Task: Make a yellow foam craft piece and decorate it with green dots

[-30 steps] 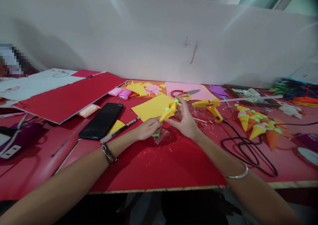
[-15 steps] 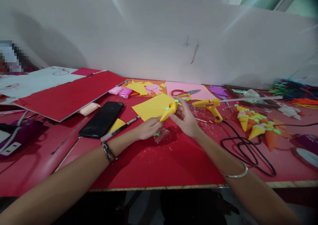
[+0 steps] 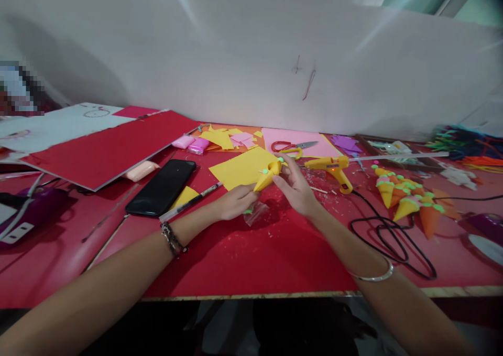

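A small yellow paper cone (image 3: 268,178) with light green blobs near its rim is held above the table between my two hands. Its pointed tip is pinched in my left hand (image 3: 238,201). At the wide end, my right hand (image 3: 295,187) has its fingers curled round the rim and a green blob, with the thumb along the side. Below them lies a clear plastic bag (image 3: 257,212) with a bit of green at its edge. Behind the hands is a yellow paper sheet (image 3: 239,166).
A yellow glue gun (image 3: 334,168) with a black cord lies right of my hands. Finished-looking cones (image 3: 406,207) sit farther right. Scissors (image 3: 294,147) rest on pink paper behind. To the left are a black phone (image 3: 161,188), a pen (image 3: 192,201) and a red board (image 3: 113,149).
My right thumb has shifted slightly up along the cone's wide end. The left hand keeps its pinch on the tip, and the cone stays in nearly the same place.
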A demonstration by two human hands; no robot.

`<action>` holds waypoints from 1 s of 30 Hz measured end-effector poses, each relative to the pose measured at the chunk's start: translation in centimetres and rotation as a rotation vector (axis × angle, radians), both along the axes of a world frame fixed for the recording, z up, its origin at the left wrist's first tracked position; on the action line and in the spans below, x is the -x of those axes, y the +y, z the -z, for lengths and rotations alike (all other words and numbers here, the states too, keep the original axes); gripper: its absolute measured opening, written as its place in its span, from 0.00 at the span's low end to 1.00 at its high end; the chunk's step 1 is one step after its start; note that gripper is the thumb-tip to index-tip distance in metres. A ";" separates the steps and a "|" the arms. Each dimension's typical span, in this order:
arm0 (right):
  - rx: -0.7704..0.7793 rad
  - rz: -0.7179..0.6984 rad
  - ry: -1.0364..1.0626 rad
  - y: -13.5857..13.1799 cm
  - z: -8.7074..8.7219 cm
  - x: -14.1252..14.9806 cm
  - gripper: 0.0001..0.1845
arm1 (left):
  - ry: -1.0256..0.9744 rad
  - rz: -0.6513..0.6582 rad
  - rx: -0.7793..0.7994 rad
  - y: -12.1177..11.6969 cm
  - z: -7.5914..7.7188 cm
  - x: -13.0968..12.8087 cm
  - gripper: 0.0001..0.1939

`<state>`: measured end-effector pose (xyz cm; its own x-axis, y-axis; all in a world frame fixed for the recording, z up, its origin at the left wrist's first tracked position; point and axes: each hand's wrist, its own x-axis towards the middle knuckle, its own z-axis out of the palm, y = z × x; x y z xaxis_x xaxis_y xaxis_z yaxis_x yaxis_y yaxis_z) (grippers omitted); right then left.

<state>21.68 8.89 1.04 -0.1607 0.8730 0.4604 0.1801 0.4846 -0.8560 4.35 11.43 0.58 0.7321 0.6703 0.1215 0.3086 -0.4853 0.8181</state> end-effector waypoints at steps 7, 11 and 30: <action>0.004 0.115 0.013 -0.1 -0.6 -0.3 0.20 | -0.045 0.001 0.084 0.1 0.2 0.1 0.10; -0.027 0.301 0.081 0.2 -0.8 -1.1 0.12 | -0.087 -0.013 0.223 0.2 0.4 0.0 0.10; -0.135 0.381 -0.149 -0.8 -0.9 -0.5 0.10 | -0.074 -0.040 0.253 0.0 0.0 0.0 0.11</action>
<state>22.18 8.11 1.94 0.0882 0.8166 0.5704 0.4846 0.4651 -0.7408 4.38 11.46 0.55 0.6994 0.7147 -0.0011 0.2581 -0.2512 0.9329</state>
